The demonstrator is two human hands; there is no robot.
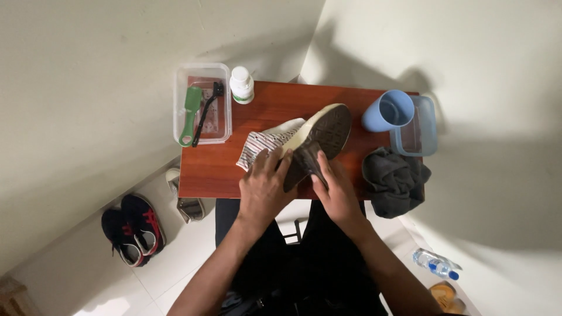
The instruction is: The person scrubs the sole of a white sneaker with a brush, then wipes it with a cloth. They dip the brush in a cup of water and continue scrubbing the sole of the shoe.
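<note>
A shoe (319, 137) with a dark sole and pale edge lies sole-up over a small reddish wooden table (211, 167). My right hand (335, 190) grips the heel end of its sole. My left hand (264, 182) presses a striped cloth (260, 146) against the shoe's side. The shoe's upper is mostly hidden beneath the sole and my hands.
A clear box (202, 102) with a green brush (190, 114) and a black brush (205, 114) overhangs the table's left. A white bottle (242, 85), blue cup (387, 111), clear tub (418, 126) and grey rag (395, 178) sit nearby. Dark sneakers (133, 228), sandals (186, 199) and a water bottle (436, 264) lie on the floor.
</note>
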